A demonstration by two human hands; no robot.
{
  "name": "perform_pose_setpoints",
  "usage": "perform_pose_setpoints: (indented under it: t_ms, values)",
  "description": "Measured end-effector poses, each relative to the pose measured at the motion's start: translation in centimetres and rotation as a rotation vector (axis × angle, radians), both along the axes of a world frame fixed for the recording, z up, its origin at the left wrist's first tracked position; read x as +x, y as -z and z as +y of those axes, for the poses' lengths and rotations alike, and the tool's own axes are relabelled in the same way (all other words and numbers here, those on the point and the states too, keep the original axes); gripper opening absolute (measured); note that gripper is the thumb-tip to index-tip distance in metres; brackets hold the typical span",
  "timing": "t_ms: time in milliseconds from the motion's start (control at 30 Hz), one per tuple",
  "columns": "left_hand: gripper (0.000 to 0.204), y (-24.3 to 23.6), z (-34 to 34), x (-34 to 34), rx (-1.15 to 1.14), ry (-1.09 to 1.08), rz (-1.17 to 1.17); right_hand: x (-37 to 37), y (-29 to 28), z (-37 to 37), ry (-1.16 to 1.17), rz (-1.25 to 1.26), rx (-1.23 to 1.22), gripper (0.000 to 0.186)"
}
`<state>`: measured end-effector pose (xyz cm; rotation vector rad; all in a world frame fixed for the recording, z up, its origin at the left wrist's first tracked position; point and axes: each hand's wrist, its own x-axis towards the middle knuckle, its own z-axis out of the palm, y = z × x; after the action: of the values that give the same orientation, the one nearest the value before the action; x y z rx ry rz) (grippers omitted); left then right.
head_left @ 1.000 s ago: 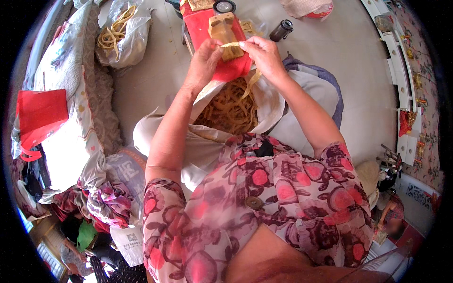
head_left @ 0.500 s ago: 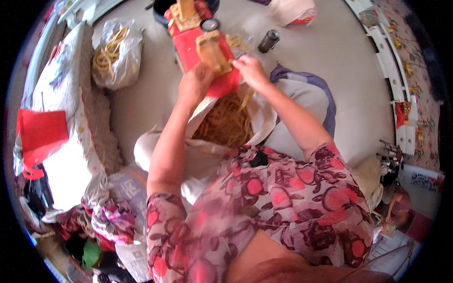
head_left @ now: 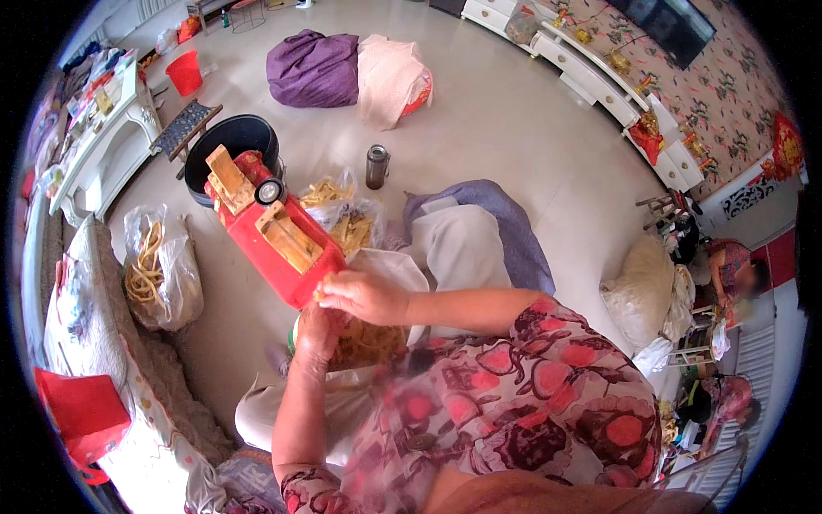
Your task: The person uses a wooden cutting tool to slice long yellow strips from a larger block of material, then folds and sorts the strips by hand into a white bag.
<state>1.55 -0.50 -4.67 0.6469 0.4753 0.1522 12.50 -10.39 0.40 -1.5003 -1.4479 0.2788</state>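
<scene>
My right hand [head_left: 366,297] is pinched on a small piece of yellow strip [head_left: 322,295] at the near end of a red padded board [head_left: 276,261]. My left hand [head_left: 322,330] is curled just below, partly covered by the right; what it holds is hidden. Two wooden blocks [head_left: 288,239] and a small metal-rimmed round item [head_left: 270,191] sit on the board, whose far end reaches over a black bucket [head_left: 254,128]. Beneath my hands, an open sack of yellow strips [head_left: 372,347] rests by my lap.
Plastic bags of strips [head_left: 163,291] lie left and beyond the board, near a dark flask [head_left: 376,167]. Purple and pink bundles [head_left: 310,68] lie farther off. A draped seat [head_left: 86,317] lines the left, white cabinets [head_left: 574,68] the right, where people [head_left: 728,278] are behind a cushion [head_left: 638,291].
My view has swung up to show more of the room. Both hands have come down from the near wooden block to the board's near end, the right crossing over the left.
</scene>
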Motion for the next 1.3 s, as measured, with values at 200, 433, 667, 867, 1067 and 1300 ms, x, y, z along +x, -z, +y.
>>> perform_pose_setpoints:
  t_ms: [200,433,667,867,1067,1300]
  values:
    - [0.024,-0.7,0.2,0.3,0.047,-0.039,0.079,-1.3,-0.4,-0.4,-0.066,0.252,-0.153,0.015]
    - [0.018,-0.9,0.5,-0.4,0.807,0.121,0.116,0.4,1.4,1.3,0.101,-0.015,-0.014,0.018]
    - [0.024,-4.8,0.0,-0.8,1.487,-0.414,0.085,-0.4,-1.2,1.6,-0.094,1.468,-0.301,0.014]
    - [0.024,-4.7,1.1,-1.0,1.785,-0.465,-0.098,-1.3,-2.3,0.9,0.001,0.353,-0.224,0.02]
    - [0.022,-3.1,1.1,-1.2,1.424,-0.351,-0.153,-0.6,-2.9,-0.2,0.038,-0.211,-0.249,0.022]
    - [0.023,-3.8,0.7,-0.7,1.108,-0.243,-0.08,1.1,-3.4,0.7,-0.112,0.589,-0.225,0.016]
